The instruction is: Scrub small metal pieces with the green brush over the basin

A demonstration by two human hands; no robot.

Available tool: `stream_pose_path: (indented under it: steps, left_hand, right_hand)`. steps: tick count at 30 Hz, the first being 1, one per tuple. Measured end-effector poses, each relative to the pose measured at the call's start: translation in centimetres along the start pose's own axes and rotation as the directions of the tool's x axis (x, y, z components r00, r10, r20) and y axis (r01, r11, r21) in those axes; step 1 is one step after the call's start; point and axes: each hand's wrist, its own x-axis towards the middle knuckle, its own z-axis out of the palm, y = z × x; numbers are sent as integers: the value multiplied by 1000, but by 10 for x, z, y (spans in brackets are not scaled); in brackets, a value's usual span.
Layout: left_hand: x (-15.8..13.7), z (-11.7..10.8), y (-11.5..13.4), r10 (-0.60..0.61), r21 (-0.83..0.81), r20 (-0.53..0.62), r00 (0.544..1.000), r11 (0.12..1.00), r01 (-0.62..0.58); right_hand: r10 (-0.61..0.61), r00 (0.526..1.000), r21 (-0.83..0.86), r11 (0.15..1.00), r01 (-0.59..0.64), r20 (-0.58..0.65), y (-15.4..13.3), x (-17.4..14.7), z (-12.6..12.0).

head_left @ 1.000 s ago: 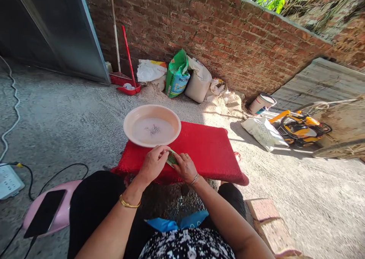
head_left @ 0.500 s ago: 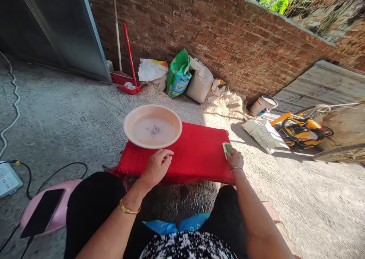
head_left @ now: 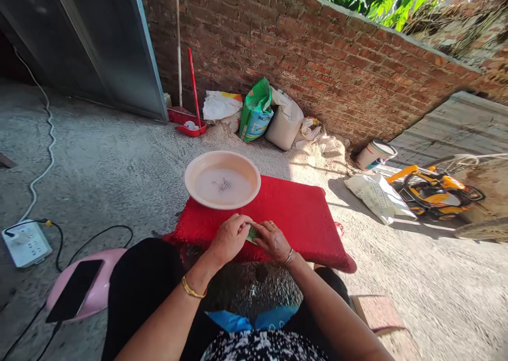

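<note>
The right hand (head_left: 273,242) holds the green brush (head_left: 252,235), fingers bent over it; the left hand (head_left: 230,238) is curled in close, its fingertips at the brush's other end (whether they pinch it, I cannot tell); the brush sits between the two hands, above the near part of the red cloth (head_left: 296,213), and its underside is too hidden to say whether it touches; the cloth lies flat and drapes over the near edge; the basin (head_left: 222,160) stands on its far left corner, just beyond the left hand, with cloudy water (head_left: 208,189) in it; down to the left, a phone (head_left: 75,291) lies on a pink stool (head_left: 103,284), near a white power strip (head_left: 29,251); farther off, a red dustpan (head_left: 192,130) and a green sack (head_left: 254,120) stand near the brick wall (head_left: 317,64).
</note>
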Motion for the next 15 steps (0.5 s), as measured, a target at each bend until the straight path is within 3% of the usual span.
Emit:
stream_pose_path:
  steps: [2,5,10,13,15]
  left_hand:
    - [0,-1,-1,-8,3,0,1000,1000,8]
    - [-2,-3,0,-24,9,7,1000,1000,24]
    - [-6,-6,8,-40,17,73,997,999,39]
    - [-7,-6,12,-50,24,109,993,999,48]
    - [-7,-5,14,-58,24,131,990,998,56]
  right_hand:
    - [-89,995,14,996,88,42,-7,14,8]
    - [-78,996,-14,997,79,38,13,29,11]
    - [182,983,-169,968,-184,-27,85,45,-4]
    - [427,900,-256,863,-436,-93,129,40,-24]
    - [588,795,-285,744,-604,-149,155,28,-40]
